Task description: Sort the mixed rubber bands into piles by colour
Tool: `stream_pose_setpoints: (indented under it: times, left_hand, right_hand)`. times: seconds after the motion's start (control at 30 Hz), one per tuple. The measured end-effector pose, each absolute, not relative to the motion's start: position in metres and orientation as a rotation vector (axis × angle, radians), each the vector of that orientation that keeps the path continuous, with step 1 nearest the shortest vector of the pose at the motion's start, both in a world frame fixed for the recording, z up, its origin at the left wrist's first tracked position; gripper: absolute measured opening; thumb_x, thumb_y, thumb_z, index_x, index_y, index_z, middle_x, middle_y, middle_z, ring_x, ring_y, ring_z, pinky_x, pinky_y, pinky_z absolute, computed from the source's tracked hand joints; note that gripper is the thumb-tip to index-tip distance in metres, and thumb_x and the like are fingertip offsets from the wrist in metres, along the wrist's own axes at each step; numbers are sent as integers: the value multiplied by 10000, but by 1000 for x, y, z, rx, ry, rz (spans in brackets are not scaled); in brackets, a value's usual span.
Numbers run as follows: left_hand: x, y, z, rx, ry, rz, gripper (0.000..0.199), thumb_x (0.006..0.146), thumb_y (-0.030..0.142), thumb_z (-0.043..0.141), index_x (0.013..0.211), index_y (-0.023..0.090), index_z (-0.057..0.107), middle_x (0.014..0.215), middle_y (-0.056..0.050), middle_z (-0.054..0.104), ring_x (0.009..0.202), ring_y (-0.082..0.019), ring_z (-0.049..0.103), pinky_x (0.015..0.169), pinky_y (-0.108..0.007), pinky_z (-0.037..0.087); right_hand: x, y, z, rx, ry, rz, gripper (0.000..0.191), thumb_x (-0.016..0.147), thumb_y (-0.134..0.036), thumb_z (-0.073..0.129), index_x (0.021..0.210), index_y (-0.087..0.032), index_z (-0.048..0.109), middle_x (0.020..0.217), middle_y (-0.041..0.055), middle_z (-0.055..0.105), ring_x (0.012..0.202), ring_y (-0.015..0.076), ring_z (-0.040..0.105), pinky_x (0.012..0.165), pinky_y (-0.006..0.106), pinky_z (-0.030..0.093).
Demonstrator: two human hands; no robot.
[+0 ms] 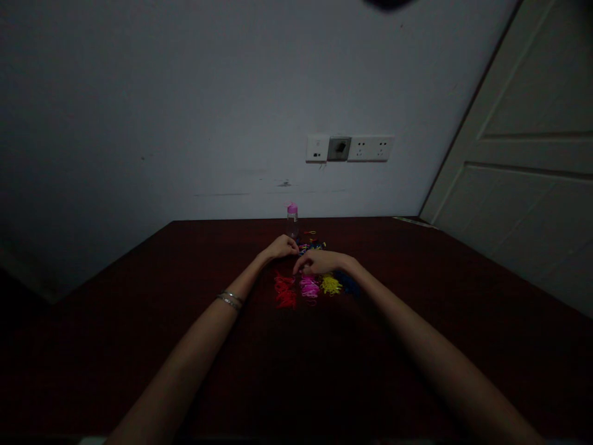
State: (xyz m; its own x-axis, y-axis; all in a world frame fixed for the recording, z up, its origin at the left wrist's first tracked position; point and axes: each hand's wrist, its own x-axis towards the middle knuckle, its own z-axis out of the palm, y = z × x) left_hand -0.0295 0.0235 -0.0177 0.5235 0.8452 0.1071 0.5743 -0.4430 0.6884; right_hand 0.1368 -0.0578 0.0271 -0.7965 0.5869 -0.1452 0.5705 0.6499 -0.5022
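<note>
My left hand (281, 246) rests at the left edge of a mixed pile of thin coloured loops (317, 246), fingers pinched together; whatever they may hold is too small to see. My right hand (322, 262) reaches across in front of that pile. Its bent fingers point down and left, closed together above the gap between the red loops (285, 292) and the pink loops (310, 287). Yellow loops (331, 285) lie beside the pink ones. Dark blue loops (348, 284) are at the right end, partly behind my right wrist.
A clear bottle with a pink cap (292, 210) stands behind the mixed pile, near the wall. The dark red-brown table (296, 364) meets a pale wall with sockets (370, 149). A panelled door (523, 167) is on the right. The light is dim.
</note>
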Motion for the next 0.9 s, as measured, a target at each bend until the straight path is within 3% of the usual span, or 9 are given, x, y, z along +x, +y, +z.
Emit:
stream_pose_setpoints:
  times: [0.27,0.57,0.9]
  left_hand:
    - [-27,21,-11,2130,1153,642,185,570,192,575,673,73,672,578,-18,589,535,-90,470,526,-196,364]
    - [-32,26,-8,2031,1105,678,114,600,136,586,659,78,664,563,-28,604,530,-92,517,544,-200,400]
    - [-30,24,-5,1947,1070,702,83,605,123,591,637,74,650,556,-28,601,531,-92,529,548,-203,418]
  right_hand:
    - [133,-59,15,-959,-2874,708,385,650,-51,419,918,-160,672,745,9,638,560,76,472,535,172,343]
    - [136,-57,18,-1026,-2874,715,297,653,-48,437,803,-140,675,654,7,624,530,72,478,524,171,348]
    - [135,-58,21,-921,-2846,746,372,662,-55,423,914,-174,670,788,21,654,628,96,525,597,188,377]
